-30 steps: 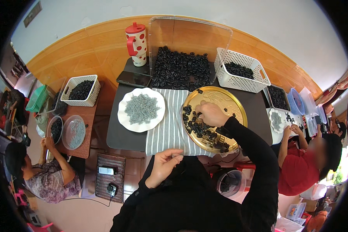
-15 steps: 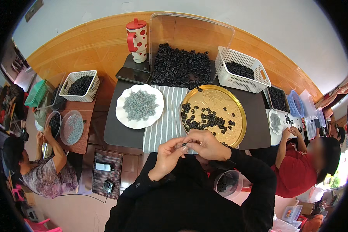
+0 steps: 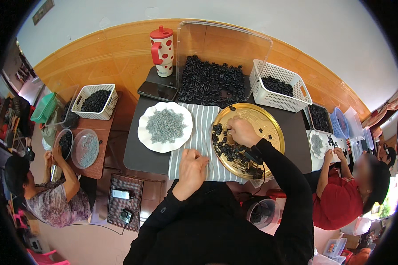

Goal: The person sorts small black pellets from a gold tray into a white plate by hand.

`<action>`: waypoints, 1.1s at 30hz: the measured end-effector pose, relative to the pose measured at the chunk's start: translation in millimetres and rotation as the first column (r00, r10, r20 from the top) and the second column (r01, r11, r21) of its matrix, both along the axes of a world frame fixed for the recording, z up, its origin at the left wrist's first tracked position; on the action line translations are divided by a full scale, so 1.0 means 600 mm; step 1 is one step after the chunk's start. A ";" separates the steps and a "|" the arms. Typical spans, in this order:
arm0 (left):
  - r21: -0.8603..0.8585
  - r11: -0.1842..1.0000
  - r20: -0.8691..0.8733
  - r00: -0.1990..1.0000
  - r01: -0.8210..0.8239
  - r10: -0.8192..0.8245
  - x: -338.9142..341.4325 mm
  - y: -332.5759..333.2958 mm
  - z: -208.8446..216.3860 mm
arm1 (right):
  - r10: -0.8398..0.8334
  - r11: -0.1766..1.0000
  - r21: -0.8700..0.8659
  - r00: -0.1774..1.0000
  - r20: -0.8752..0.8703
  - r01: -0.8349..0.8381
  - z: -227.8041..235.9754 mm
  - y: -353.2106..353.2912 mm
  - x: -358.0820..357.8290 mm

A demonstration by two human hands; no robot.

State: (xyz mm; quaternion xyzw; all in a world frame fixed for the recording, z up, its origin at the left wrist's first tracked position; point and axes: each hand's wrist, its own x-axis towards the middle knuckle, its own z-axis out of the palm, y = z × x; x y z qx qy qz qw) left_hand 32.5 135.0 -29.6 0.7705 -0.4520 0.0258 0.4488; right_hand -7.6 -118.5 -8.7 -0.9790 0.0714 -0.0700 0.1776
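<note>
My right hand (image 3: 244, 131) reaches over the round gold tray (image 3: 273, 119), thumb and fingers pinched around what looks like a small black plastic piece. Loose black pieces (image 3: 229, 151) lie on the tray beside and below it. Over the grey-and-white striped cloth (image 3: 198, 115), my left hand (image 3: 191, 173) is held with curled fingers; what they hold, if anything, is hidden. Just beyond it stands a white scalloped plate (image 3: 143, 139) heaped with small grey metal screws or pins (image 3: 166, 126).
Behind the tray, a clear bin (image 3: 214, 81) holds many black rings, with a white basket (image 3: 281, 100) to its right. A phone (image 3: 158, 91) and a spotted tumbler (image 3: 162, 53) stand back left. People work at left (image 3: 55, 194) and right (image 3: 340, 194). A clear tub (image 3: 263, 214) sits below the table edge.
My hands were together in front of the tray, fingering a small black piece. Now they are apart: the right has moved forward over the tray, the left stays back over the cloth.
</note>
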 end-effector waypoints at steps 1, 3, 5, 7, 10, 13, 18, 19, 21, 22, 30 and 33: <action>0.003 1.000 -0.004 1.000 -0.002 0.002 0.001 0.001 -0.002 | 0.002 1.000 0.003 1.000 -0.004 -0.002 0.000 0.003 0.002; -0.011 0.999 0.052 0.998 -0.032 0.032 0.007 -0.001 -0.002 | -0.030 0.997 -0.078 0.999 -0.040 0.027 0.004 0.007 0.004; -0.031 0.997 0.080 0.994 -0.066 0.068 0.005 -0.005 0.008 | -0.025 0.997 -0.070 1.000 0.000 0.025 -0.002 0.003 -0.004; -0.053 0.993 0.111 0.988 -0.105 0.110 0.004 -0.005 0.018 | -0.015 0.998 -0.062 0.999 0.045 0.018 0.014 0.009 -0.009; -0.186 0.980 0.035 0.996 -0.075 0.083 -0.010 0.004 0.025 | -0.045 0.779 0.618 0.993 -0.106 0.101 0.065 0.047 -0.056; -0.353 0.933 -0.406 0.888 0.063 -0.214 -0.038 0.002 0.043 | 0.050 0.786 0.616 0.999 0.022 -0.053 0.099 0.109 -0.111; -0.402 0.880 -0.687 0.553 0.252 -0.472 -0.072 -0.002 0.032 | -0.013 0.796 0.600 0.990 0.140 -0.074 0.077 0.177 -0.196; -0.396 0.879 -0.690 0.546 0.265 -0.476 -0.074 -0.002 0.029 | -0.029 0.794 0.605 0.990 0.139 -0.062 0.069 0.181 -0.206; -0.386 0.870 -0.772 0.409 0.306 -0.487 -0.079 -0.002 0.029 | -0.082 0.736 0.675 0.981 0.178 -0.061 0.050 0.186 -0.222; -0.379 0.869 -0.776 0.402 0.318 -0.486 -0.081 -0.001 0.029 | -0.097 0.731 0.681 0.979 0.177 -0.051 0.044 0.188 -0.227; -0.349 0.891 -0.792 0.416 0.291 -0.447 -0.095 -0.014 0.019 | -0.192 0.767 0.642 0.952 0.237 -0.005 0.039 0.145 -0.248; -0.410 0.891 -0.775 0.441 0.195 -0.453 -0.090 -0.014 0.004 | -0.354 0.897 0.381 0.883 0.309 0.226 0.042 0.077 -0.265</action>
